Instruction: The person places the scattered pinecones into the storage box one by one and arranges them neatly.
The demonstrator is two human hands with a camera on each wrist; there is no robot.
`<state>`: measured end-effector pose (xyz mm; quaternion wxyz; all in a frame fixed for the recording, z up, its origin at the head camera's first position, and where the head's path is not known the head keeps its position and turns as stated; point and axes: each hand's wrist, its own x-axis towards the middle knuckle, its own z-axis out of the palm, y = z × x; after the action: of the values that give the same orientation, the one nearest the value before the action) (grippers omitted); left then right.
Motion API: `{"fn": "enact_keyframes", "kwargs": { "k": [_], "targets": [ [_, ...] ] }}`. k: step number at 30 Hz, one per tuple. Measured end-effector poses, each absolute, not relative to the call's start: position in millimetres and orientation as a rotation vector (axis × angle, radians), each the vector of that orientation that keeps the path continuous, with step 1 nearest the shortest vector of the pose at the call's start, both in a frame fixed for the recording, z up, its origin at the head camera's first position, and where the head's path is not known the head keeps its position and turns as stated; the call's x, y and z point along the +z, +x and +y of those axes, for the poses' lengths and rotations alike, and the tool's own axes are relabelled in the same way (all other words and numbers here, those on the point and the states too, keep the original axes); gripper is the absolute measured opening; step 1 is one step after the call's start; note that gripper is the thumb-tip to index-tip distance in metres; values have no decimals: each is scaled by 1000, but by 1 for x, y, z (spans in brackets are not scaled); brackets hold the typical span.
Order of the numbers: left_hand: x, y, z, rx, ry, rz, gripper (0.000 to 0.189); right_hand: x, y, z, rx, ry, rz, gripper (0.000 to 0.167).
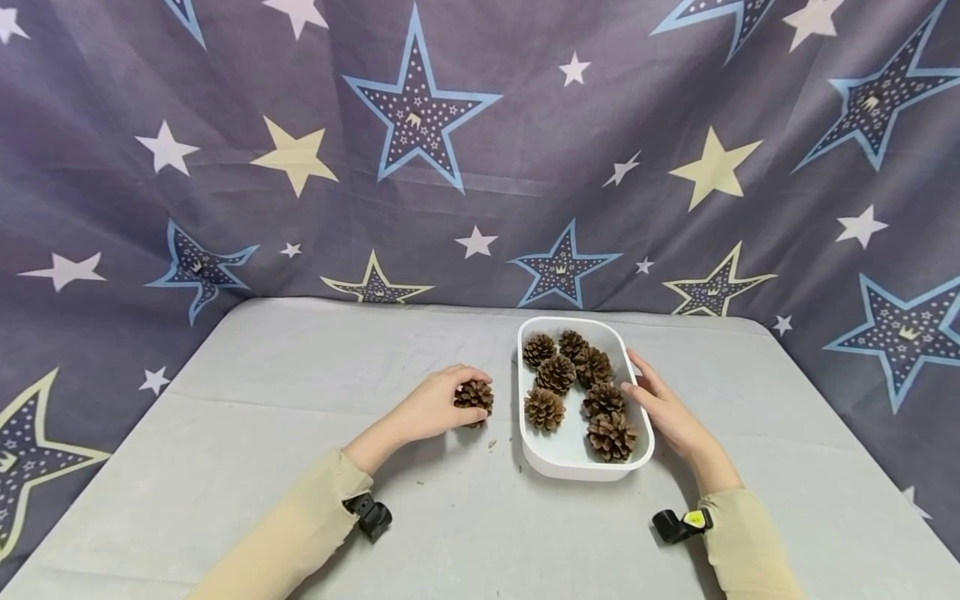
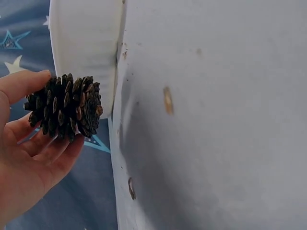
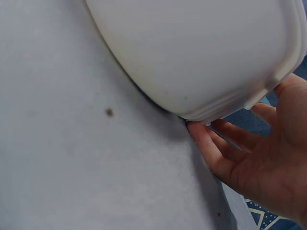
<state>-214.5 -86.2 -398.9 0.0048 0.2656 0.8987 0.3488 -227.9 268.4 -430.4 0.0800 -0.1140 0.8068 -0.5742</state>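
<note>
My left hand [image 1: 435, 407] grips a brown pine cone [image 1: 474, 402] just left of a white plastic bin [image 1: 577, 472]. In the left wrist view, thumb and fingers stand on opposite sides of this pine cone [image 2: 64, 105], its scales spread. My right hand [image 1: 671, 417] holds the bin by its right side, with the thumb over the rim and the fingers along the outer wall. The right wrist view shows the fingertips [image 3: 199, 132] low against the bin's outside [image 3: 192, 57]. Inside the bin lie several more pine cones [image 1: 556, 375], grouped along both sides.
The bin stands on a table with a light grey cover [image 1: 300, 367]. Small brown flakes [image 1: 492, 444] are scattered left of the bin. A dark curtain with stars [image 1: 525, 183] hangs behind and at both sides of the table.
</note>
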Motion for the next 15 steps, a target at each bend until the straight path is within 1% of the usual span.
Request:
{"fn": "enact_keyframes", "kwargs": {
  "k": [7,15],
  "targets": [
    [-391,-215,-78,1106,846,2809,49,-431,-230,268,-1722,-341,2415,63],
    [-377,-215,-65,1142,930,2794,49,-429,-227,268,-1722,-350,2410,63]
  ]
}}
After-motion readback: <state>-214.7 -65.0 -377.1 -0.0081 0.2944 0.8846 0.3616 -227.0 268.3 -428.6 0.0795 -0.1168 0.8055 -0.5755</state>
